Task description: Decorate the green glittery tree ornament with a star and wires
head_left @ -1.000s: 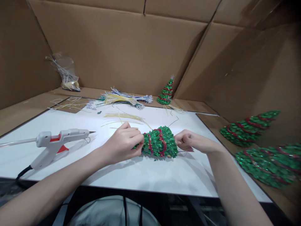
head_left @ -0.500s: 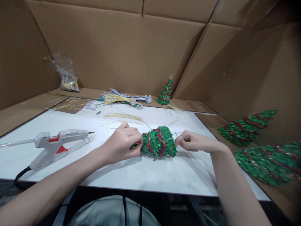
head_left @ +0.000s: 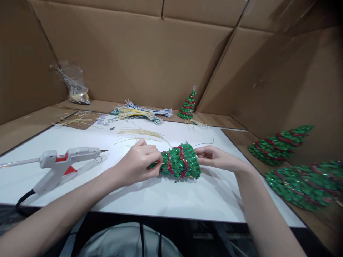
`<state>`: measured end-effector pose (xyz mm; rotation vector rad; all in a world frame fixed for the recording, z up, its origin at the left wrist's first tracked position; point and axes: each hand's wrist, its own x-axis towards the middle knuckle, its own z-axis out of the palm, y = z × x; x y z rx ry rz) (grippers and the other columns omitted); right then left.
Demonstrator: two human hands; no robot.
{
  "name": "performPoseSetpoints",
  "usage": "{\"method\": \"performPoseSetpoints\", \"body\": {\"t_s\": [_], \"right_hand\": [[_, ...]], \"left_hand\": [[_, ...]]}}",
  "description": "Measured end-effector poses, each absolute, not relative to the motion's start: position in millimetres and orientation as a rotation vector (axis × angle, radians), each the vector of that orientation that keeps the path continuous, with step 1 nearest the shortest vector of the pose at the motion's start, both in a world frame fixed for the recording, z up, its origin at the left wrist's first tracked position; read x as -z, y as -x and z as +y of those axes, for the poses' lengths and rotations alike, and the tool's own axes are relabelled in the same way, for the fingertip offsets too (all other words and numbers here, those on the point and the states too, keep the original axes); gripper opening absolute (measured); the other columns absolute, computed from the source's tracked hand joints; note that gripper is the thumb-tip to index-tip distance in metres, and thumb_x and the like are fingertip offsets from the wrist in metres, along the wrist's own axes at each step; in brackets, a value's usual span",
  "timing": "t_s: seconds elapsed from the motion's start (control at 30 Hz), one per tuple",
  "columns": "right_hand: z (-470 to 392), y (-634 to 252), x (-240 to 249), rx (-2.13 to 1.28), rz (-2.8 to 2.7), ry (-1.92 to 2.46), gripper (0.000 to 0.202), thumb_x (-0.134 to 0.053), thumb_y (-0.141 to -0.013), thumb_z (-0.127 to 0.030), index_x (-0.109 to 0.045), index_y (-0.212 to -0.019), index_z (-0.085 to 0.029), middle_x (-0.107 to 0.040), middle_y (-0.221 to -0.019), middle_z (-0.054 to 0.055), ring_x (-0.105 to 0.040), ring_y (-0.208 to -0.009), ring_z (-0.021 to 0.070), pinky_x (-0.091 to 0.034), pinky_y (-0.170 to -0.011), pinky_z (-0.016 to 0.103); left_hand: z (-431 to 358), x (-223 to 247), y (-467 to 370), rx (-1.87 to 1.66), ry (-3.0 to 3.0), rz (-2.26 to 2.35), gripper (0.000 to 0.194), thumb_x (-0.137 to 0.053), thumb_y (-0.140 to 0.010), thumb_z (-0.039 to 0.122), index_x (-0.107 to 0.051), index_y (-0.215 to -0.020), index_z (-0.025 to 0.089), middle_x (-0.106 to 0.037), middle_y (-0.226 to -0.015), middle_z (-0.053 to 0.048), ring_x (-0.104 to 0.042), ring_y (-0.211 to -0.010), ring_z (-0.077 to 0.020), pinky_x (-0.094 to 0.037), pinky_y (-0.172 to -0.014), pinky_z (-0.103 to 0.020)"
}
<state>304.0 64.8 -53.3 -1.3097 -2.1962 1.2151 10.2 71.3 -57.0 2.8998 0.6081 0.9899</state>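
A small green Christmas tree (head_left: 180, 162) with red trim lies on its side on the white board, its wide base toward the right. My left hand (head_left: 142, 160) is closed round its narrow tip, and a thin pale strand (head_left: 160, 163) shows by the fingertips. Against the base is my right hand (head_left: 214, 157), fingers curled together. What those fingertips hold, if anything, is hidden by the base. A thin dark wire (head_left: 205, 144) sticks out above the right hand, its end bent upward.
A white glue gun (head_left: 72, 157) stands at left, tip pointing right. Yellow wires (head_left: 140, 133) and bundled wires (head_left: 136, 113) lie behind my hands. One decorated tree (head_left: 187, 106) stands at the back; two bigger trees (head_left: 278, 144) lie at right. A plastic bag (head_left: 76, 84) leans at back left.
My right hand has shifted slightly left and up against the tree's base, its fingers now reaching forward. The dark wire there has swung to a new position. My left hand keeps its hold.
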Motion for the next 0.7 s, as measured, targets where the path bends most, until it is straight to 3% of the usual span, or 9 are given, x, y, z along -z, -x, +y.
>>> {"method": "performPoseSetpoints", "body": {"t_s": [0.2,0.4,0.57,0.7], "right_hand": [[66,-300,56,-1.153,-2.103,1.292,0.042,-0.055,-0.081,-0.055,-0.068,-0.091,-0.017,-0.056,-0.067,0.002,-0.043,-0.058,0.0124,-0.034,-0.050,0.025],[65,-289,56,-1.369,-2.077,1.197,0.039,-0.050,-0.085,-0.052,-0.063,-0.091,-0.016,-0.049,-0.068,0.000,-0.032,-0.054,0.0085,-0.025,-0.046,0.023],[67,-282,61,-1.466,-2.081,1.213,0.032,-0.050,-0.085,-0.045,-0.057,-0.077,-0.014,-0.036,-0.058,-0.005,-0.025,-0.049,0.0060,-0.020,-0.043,0.021],[71,-280,67,-1.532,-2.060,1.263,0.023,-0.052,-0.080,-0.036,-0.051,-0.068,-0.017,-0.036,-0.052,-0.006,-0.030,-0.044,0.0056,-0.022,-0.040,0.020]], "left_hand": [[72,57,-11,-0.971,-2.900,0.590,0.013,-0.047,-0.079,0.011,-0.055,-0.069,0.017,-0.055,-0.059,0.003,-0.050,-0.057,-0.0112,-0.033,-0.067,-0.028],[73,58,-11,-0.982,-2.866,0.590,0.012,-0.049,-0.079,0.011,-0.055,-0.070,0.017,-0.058,-0.061,0.003,-0.052,-0.059,-0.0113,-0.033,-0.065,-0.027],[74,55,-9,-0.930,-2.854,0.608,0.011,-0.051,-0.080,0.012,-0.057,-0.073,0.017,-0.059,-0.064,0.003,-0.052,-0.058,-0.0106,-0.034,-0.065,-0.027],[75,53,-7,-0.893,-2.899,0.571,0.015,-0.047,-0.085,0.014,-0.058,-0.076,0.017,-0.061,-0.067,0.000,-0.059,-0.067,-0.0131,-0.039,-0.068,-0.027]]}}
